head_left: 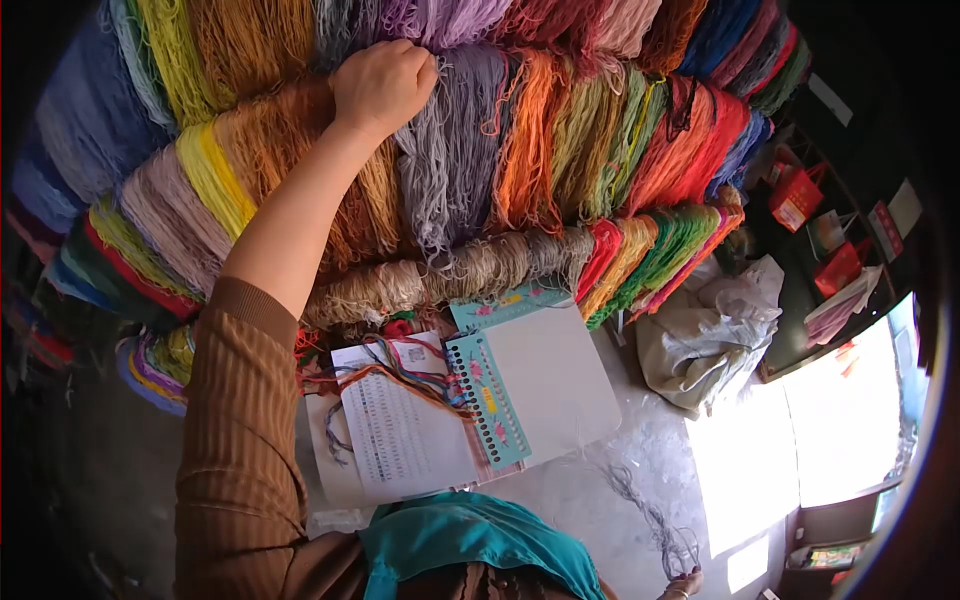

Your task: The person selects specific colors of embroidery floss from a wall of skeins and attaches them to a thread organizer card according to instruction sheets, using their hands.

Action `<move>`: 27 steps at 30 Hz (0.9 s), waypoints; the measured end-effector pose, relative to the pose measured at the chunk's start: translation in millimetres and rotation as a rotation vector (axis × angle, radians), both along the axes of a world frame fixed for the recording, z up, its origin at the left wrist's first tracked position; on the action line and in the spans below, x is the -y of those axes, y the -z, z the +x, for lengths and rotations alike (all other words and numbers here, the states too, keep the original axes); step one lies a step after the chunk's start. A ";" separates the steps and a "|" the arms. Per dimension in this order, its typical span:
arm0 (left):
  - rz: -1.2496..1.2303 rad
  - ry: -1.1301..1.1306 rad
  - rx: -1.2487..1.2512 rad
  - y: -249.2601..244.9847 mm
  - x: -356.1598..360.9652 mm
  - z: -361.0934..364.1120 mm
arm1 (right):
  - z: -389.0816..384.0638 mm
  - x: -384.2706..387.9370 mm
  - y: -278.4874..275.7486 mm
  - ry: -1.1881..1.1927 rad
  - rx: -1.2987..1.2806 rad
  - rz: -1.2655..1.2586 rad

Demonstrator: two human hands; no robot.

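Note:
My left hand (385, 85) reaches up to the hanging hanks, closed in a fist at the top of a grey hank of thread (425, 180). A brown hank (280, 140) hangs just left of it, and a darker grey hank (472, 130) to its right. Down at the bottom edge, my right hand (684, 584) is partly cut off, its fingers closed on a loose, thin skein of grey thread (645, 510) that trails up and left over the floor. Between my arms lies a thread card with round holes (488, 400), several coloured strands tied to it, beside a printed chart (405, 450).
Rows of coloured hanks (690, 140) hang across the top in tiers. A pale plastic bag (710, 335) stands on the floor at right, near red gift bags (797, 197) on a dark surface. Bright light falls across the floor (740, 490) at lower right.

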State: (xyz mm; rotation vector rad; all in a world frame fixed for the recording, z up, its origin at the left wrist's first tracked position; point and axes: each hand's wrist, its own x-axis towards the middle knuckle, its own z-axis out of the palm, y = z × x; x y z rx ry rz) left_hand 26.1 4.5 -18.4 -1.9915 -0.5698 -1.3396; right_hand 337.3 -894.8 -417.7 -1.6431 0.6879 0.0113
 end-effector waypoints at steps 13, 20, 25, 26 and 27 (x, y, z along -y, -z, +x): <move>-0.038 0.004 -0.014 1.2 0.5 -2.8 | -91.3 -488.1 -194.1 -1.137 -0.301 1.476; 0.031 0.027 0.002 0.3 1.2 -2.5 | -177.6 -702.3 -290.4 -1.556 0.092 1.168; 0.063 0.028 0.002 0.8 -2.2 -2.4 | -202.8 -785.3 -297.4 -1.434 0.550 0.828; 0.064 0.027 0.003 1.0 -2.4 -2.3 | -204.5 -799.5 -293.2 -1.399 0.659 0.780; 0.065 0.026 0.004 1.0 -2.3 -2.2 | -204.0 -809.4 -288.5 -1.362 0.701 0.750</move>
